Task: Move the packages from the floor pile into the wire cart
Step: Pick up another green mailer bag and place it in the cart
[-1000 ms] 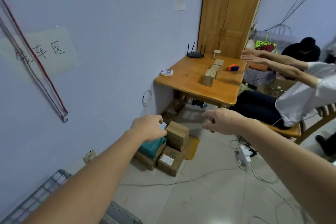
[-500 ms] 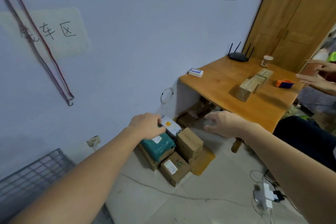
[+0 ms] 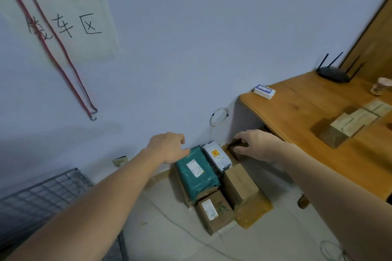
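Viewpoint: a head camera looks down past two bare forearms at a corner where the wall meets a tiled floor.
Floor pile: the packages sit against the wall beside the table point(image 3: 297, 116): a teal mailer point(image 3: 196, 172) on a flat carton, a white mailer point(image 3: 218, 158) just to its right, a plain brown box point(image 3: 239, 184), and a labelled brown box point(image 3: 214, 211) nearest the viewer.
Left hand: the left hand point(image 3: 169, 147) hovers just beyond the far left corner of the teal mailer, fingers loosely curled and holding nothing.
Right hand: the right hand point(image 3: 254, 144) reaches over a dark box point(image 3: 235, 147) at the back of the pile, under the table edge; its fingers curl onto the box top, though a full grip cannot be confirmed.
Key relation: the teal mailer's long axis runs from the wall toward the viewer, and the left hand is the nearer one to it.
Wire cart: the wire cart point(image 3: 40, 199) shows at the lower left, well apart from the pile.
Obstacles: the table overhang crowds the right hand, and a white cable point(image 3: 182, 225) trails across the floor.
Other things: a router point(image 3: 334, 73), a small white box point(image 3: 264, 91) and wooden blocks point(image 3: 347, 127) rest on the table.
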